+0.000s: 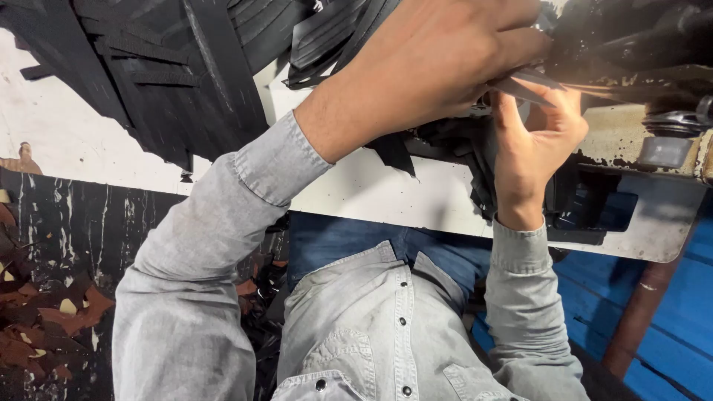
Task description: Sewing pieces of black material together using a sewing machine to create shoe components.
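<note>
At the machine bed, both hands grip a thin black strip just beside the machine head. Risk: fingers so near the working parts could be nipped, and the strip could skew if either grip slackens. Left hand presses palm-down, fingers closed over the strip; right hand stands upright, thumb and fingertips pinching its edge. Cut strips lie heaped on the white table.
</note>
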